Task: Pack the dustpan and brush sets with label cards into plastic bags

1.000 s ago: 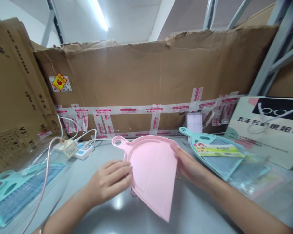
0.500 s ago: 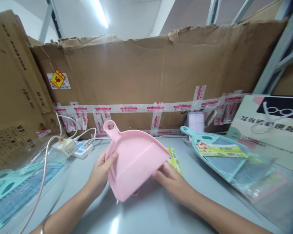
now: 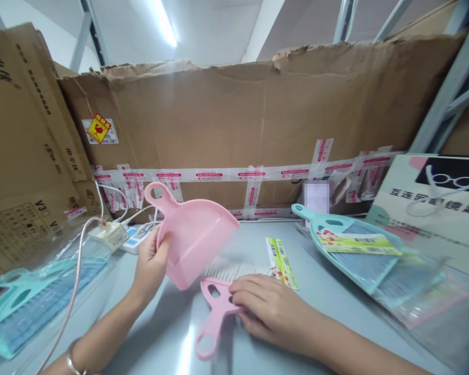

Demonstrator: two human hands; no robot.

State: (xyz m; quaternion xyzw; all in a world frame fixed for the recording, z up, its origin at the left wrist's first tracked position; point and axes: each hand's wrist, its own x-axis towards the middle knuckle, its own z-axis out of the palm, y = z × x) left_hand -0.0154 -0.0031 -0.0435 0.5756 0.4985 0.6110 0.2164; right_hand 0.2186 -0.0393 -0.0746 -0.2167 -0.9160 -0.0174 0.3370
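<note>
Your right grip (image 3: pixel 271 307) is covering part of the pink brush (image 3: pixel 218 311), while the pink dustpan (image 3: pixel 197 234) is hiding fingers of your left grip (image 3: pixel 151 263); the right edge is cutting off the printed bag (image 3: pixel 433 221), and pixelation is masking the pale item (image 3: pixel 317 197) by the back carton (image 3: pixel 226 120).

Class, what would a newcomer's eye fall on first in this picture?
Probably the pink dustpan, held tilted in the left hand near the middle, and the pink brush partly under the right hand, lower down. Next come the turquoise dustpan-and-brush set lying at right and the torn-edged cardboard box across the back.
</note>
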